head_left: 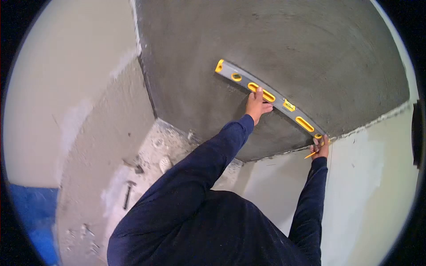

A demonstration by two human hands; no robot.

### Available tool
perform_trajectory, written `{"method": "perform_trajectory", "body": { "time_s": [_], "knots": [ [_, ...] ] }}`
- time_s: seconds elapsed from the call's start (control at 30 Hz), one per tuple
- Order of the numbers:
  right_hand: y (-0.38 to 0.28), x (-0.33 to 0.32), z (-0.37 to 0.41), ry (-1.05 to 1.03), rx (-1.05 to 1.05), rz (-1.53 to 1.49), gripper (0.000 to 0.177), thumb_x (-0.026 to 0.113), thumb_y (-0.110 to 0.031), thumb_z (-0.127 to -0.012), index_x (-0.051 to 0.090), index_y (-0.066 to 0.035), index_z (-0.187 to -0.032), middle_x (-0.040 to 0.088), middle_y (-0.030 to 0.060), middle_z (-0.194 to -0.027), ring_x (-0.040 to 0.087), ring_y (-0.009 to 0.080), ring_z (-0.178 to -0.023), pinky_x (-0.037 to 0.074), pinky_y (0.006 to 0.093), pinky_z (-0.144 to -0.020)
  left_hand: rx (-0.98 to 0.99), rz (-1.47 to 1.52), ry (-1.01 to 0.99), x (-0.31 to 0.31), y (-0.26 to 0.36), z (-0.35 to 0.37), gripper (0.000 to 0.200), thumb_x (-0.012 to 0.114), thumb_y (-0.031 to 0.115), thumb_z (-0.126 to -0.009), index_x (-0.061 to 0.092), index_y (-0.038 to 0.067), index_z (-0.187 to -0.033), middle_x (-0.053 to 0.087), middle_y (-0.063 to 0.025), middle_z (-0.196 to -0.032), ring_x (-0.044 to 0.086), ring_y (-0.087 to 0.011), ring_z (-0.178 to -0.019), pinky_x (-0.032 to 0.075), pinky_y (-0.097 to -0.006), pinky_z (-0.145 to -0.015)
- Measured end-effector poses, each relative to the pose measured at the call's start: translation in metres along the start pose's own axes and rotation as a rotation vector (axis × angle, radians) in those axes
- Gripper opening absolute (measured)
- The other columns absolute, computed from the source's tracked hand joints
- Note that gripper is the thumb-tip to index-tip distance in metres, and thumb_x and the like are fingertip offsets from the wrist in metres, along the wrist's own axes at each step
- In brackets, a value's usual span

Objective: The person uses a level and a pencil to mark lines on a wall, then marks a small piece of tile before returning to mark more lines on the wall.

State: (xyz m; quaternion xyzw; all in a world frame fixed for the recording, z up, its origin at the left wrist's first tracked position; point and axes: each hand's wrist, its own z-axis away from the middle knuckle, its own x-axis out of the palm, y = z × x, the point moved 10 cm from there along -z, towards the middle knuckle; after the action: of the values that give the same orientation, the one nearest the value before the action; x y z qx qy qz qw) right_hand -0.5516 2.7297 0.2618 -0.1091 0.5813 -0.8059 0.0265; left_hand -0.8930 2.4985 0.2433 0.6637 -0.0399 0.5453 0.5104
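Note:
A grey spirit level (276,98) with yellow end caps, slots and vials lies slantwise against the dark grey mortar surface (199,35). My left hand (256,106) grips it near its middle, with fingers over one yellow slot and the thumb side along the lower edge. At the level's lower right end, by the surface's edge, is my right hand (321,148). Its curled fingers hold a yellow pencil (310,154), and the fingertips are at the level's end cap. How firmly they touch the level I cannot make out.
A hammer (128,195) lies on the pale, dusty floor (153,144) at lower left, with another small tool (134,166) near it. A light wall (355,186) meets the mortar at right. Blue sheeting (33,217) covers the far left corner.

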Motion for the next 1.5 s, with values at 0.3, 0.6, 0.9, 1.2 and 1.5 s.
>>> {"method": "perform_trajectory", "body": {
  "time_s": [0.3, 0.6, 0.9, 1.2, 1.5],
  "knots": [
    [-0.005, 0.0, -0.001, 0.046, 0.046, 0.087, 0.04, 0.055, -0.05, -0.087, 0.053, -0.012, -0.099, 0.065, 0.0118, -0.089, 0.031, 0.0101, -0.034, 0.045, 0.0271, -0.046, 0.085, 0.134, 0.036, -0.012, 0.001, -0.001, 0.056, 0.055, 0.05, -0.09, 0.045, -0.003, -0.106, 0.055, -0.0136, -0.097, 0.063, -0.0167, -0.071, 0.058, -0.0296, -0.062],
    [-0.011, 0.009, 0.012, 0.064, 0.018, 0.084, 0.046, 0.053, -0.049, -0.089, 0.052, -0.004, -0.098, 0.065, 0.0153, -0.087, 0.032, 0.0108, -0.034, 0.045, 0.0265, -0.047, 0.034, 0.134, 0.006, -0.014, -0.004, -0.001, 0.055, 0.055, 0.051, -0.091, 0.043, 0.0, -0.105, 0.052, -0.012, -0.1, 0.062, -0.0182, -0.077, 0.058, -0.0318, -0.067],
    [-0.003, 0.008, 0.008, 0.076, 0.012, 0.067, 0.045, 0.051, -0.051, -0.089, 0.054, -0.007, -0.097, 0.064, 0.0118, -0.079, 0.033, 0.0097, -0.035, 0.046, 0.0262, -0.048, 0.065, 0.071, -0.001, -0.013, 0.005, -0.001, 0.053, 0.056, 0.049, -0.09, 0.043, -0.001, -0.104, 0.053, -0.0104, -0.097, 0.062, -0.0153, -0.074, 0.058, -0.03, -0.064],
    [-0.001, 0.006, 0.0, 0.032, 0.0, 0.087, 0.046, 0.052, -0.052, -0.088, 0.054, -0.008, -0.102, 0.064, 0.0121, -0.089, 0.033, 0.0093, -0.036, 0.046, 0.0258, -0.049, 0.043, 0.03, 0.062, -0.013, 0.008, -0.001, 0.048, 0.058, 0.044, -0.091, 0.045, 0.0, -0.103, 0.055, -0.0087, -0.093, 0.059, -0.0132, -0.069, 0.056, -0.0281, -0.06],
    [0.003, 0.001, 0.004, 0.04, -0.031, 0.042, 0.053, 0.054, -0.059, -0.085, 0.056, -0.01, -0.103, 0.063, 0.0043, -0.08, 0.027, 0.0087, -0.037, 0.042, 0.0272, -0.054, -0.031, 0.11, 0.018, -0.001, 0.003, 0.001, 0.048, 0.052, 0.045, -0.094, 0.045, 0.001, -0.113, 0.058, -0.0158, -0.106, 0.062, -0.0273, -0.094, 0.057, -0.0388, -0.077]
  ]
}}
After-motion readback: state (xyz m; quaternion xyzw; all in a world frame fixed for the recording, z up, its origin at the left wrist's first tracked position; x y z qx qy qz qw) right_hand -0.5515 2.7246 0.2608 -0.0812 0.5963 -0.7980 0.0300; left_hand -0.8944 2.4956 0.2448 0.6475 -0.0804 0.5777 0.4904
